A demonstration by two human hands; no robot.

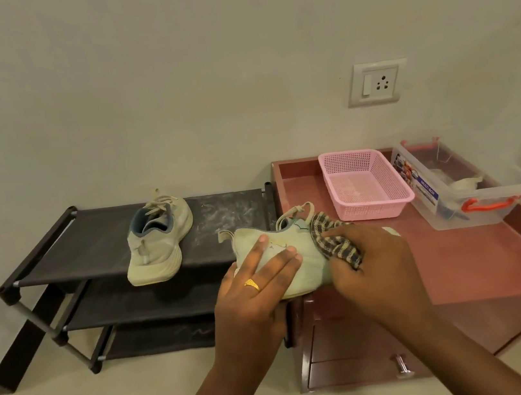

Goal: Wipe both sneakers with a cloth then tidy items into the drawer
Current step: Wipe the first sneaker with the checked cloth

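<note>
One pale green sneaker [156,236] stands on the top shelf of the black shoe rack [67,246]. The second sneaker [297,246] lies on its side between the rack and the red-brown cabinet top [464,261]. My left hand [256,289] grips this sneaker, fingers spread over its side and thumb under it. My right hand [374,265] holds a brown checked cloth [333,240] bunched against the sneaker near its laces. A drawer with a metal knob [403,367] sits shut at the cabinet's front.
A pink plastic basket [365,185] and a clear storage box [464,187] with orange handles stand at the back of the cabinet top. A wall socket [375,83] is above them. The rack has two lower shelves.
</note>
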